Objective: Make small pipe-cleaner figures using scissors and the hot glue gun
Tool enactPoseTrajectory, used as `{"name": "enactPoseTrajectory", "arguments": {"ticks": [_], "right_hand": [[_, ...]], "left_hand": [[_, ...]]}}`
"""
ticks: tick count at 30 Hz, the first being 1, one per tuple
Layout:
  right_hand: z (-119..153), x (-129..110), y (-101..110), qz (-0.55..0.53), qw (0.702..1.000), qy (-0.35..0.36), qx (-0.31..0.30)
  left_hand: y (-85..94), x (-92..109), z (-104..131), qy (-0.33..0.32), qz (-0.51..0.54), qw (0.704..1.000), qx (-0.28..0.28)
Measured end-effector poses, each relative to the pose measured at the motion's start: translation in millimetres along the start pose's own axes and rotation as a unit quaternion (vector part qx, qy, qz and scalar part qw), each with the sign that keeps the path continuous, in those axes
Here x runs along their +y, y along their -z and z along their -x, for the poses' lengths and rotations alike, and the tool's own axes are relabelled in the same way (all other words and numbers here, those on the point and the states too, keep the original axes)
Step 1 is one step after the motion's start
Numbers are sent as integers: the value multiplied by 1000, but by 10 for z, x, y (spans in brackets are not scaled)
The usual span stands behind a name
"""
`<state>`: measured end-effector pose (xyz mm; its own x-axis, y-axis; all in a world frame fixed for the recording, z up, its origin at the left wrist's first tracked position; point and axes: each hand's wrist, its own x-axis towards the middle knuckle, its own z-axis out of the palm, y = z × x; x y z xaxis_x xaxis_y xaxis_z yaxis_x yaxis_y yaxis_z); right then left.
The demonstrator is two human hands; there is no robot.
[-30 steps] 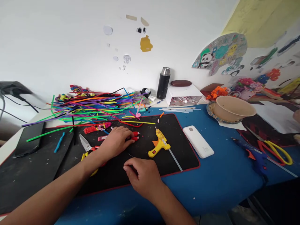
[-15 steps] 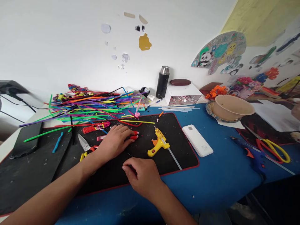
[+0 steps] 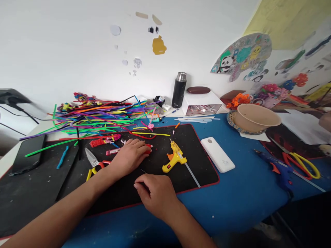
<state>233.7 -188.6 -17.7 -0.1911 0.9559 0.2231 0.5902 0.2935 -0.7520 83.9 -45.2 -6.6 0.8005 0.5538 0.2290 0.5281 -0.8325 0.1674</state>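
My left hand reaches over the black mat with its fingers bent down over a small red piece, mostly hidden beneath them. Closer to me is my right hand, its thumb and forefinger pinched together; whatever is between them is too small to make out. A thin dark strand lies just above those fingertips. To the right of both hands, a yellow glue gun rests with a glue stick out of its back. Scissors with red and yellow handles lie partly under my left forearm.
Many colourful pipe cleaners are heaped along the wall. A red wrapped figure lies beyond my left hand. Right of the mat are a white power bank, a beige bowl and a blue glue gun. A black flask stands behind.
My left hand has shifted slightly right and its fingers now cover more of the red pieces. White bits behind it have come into view. My right hand stays nearly still.
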Motion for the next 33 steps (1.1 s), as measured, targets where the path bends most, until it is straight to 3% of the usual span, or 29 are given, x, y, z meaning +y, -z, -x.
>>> {"name": "enactPoseTrajectory", "arguments": {"ticks": [21, 33], "right_hand": [[4, -31, 13, 4, 1000, 1, -7], [-34, -36, 12, 27, 999, -4, -32]], "left_hand": [[-43, -31, 15, -6, 31, 999, 21], [-23, 12, 0, -15, -25, 999, 16]]}}
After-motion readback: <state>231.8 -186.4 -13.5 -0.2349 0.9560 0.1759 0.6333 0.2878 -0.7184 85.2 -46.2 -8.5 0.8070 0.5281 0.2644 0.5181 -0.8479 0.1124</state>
